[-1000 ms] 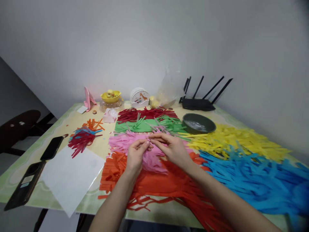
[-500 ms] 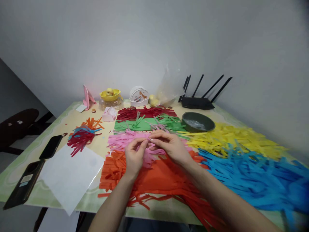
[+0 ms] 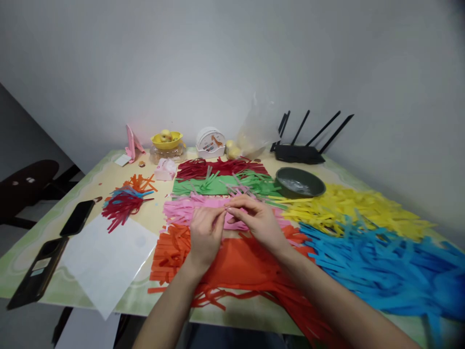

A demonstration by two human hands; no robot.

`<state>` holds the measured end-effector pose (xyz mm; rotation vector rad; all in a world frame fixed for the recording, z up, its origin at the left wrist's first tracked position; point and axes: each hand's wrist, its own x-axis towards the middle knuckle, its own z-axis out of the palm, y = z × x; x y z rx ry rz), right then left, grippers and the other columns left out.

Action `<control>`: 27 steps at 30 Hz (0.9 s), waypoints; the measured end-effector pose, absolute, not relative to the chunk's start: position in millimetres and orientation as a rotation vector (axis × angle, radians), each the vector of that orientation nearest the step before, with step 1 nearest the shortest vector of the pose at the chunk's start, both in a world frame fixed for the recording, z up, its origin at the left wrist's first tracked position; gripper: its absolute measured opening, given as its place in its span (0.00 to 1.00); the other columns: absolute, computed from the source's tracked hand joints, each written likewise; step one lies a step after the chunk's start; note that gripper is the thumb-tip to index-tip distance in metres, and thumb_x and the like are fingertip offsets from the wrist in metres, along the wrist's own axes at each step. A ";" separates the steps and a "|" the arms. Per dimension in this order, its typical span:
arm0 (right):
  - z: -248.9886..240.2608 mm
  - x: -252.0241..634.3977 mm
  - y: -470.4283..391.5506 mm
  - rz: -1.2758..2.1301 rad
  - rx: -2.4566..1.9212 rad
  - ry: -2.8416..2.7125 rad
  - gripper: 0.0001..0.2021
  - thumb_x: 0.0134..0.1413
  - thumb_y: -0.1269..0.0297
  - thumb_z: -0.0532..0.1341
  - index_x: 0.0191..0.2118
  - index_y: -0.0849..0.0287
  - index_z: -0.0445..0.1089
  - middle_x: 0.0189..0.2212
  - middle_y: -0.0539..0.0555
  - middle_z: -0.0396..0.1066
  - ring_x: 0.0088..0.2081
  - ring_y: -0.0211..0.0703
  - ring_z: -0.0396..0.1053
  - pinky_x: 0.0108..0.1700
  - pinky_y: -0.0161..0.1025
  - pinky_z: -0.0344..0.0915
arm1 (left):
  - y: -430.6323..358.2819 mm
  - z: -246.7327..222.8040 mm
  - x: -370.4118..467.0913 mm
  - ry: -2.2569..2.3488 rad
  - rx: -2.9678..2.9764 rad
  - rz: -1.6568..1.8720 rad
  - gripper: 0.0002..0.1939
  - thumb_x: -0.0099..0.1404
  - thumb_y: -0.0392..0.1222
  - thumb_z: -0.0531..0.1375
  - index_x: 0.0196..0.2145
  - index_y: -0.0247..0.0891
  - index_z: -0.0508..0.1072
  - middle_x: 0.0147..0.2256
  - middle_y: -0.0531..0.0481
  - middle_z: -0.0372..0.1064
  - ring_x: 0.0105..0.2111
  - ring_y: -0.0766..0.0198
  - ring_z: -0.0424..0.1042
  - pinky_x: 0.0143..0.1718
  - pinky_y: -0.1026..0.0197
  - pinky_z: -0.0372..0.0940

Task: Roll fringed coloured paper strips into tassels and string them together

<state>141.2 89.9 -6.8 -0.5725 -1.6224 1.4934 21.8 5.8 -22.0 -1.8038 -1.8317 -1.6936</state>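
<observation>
Above the fringed paper, my left hand point(image 3: 205, 233) and my right hand point(image 3: 258, 224) meet fingertip to fingertip, both closed in a pinch. A thin bit of pink paper strip appears between the fingertips, mostly hidden by the fingers. Pink fringed paper point(image 3: 178, 209) lies just behind and under the hands. Orange-red fringed paper point(image 3: 236, 264) spreads beneath my wrists, its strips hanging over the table's front edge. Farther back lie green fringed paper point(image 3: 194, 186) and dark red fringed paper point(image 3: 221, 168).
Yellow strips point(image 3: 366, 208) and blue strips point(image 3: 374, 266) cover the right side, near a dark green bowl point(image 3: 301, 183) and a black router point(image 3: 300, 153). At left lie a mixed-colour tassel bundle point(image 3: 125, 201), a white sheet point(image 3: 107, 261), a phone point(image 3: 77, 217) and a dark case point(image 3: 38, 272).
My left hand has turned so its back shows more, its fingers closing in. Pink strips that hung below the hands no longer show there. The view has shifted slightly.
</observation>
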 end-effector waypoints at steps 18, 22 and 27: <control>-4.9 143.6 90.4 1.541 -0.641 -1.656 0.12 0.45 0.56 0.68 0.31 0.60 0.76 0.31 0.51 0.71 0.25 0.34 0.69 0.27 0.34 0.74 | 10.4 -27.2 21.7 -1.894 -1.740 -1.909 0.03 0.62 0.36 0.60 0.32 0.37 0.74 0.31 0.49 0.74 0.34 0.63 0.72 0.38 0.62 0.64; -5.2 143.2 90.0 1.555 -0.630 -1.633 0.12 0.45 0.56 0.68 0.30 0.60 0.74 0.26 0.48 0.67 0.22 0.32 0.68 0.25 0.33 0.73 | 11.4 -26.8 23.4 -1.930 -1.750 -2.051 0.02 0.62 0.36 0.60 0.32 0.37 0.74 0.30 0.50 0.74 0.31 0.65 0.72 0.34 0.64 0.65; -5.0 145.9 91.5 1.611 -0.638 -1.632 0.12 0.45 0.56 0.68 0.30 0.60 0.74 0.30 0.49 0.70 0.22 0.33 0.71 0.25 0.33 0.72 | 11.0 -25.8 25.5 -1.910 -1.733 -2.007 0.03 0.62 0.37 0.60 0.32 0.37 0.74 0.30 0.49 0.74 0.32 0.64 0.72 0.37 0.63 0.65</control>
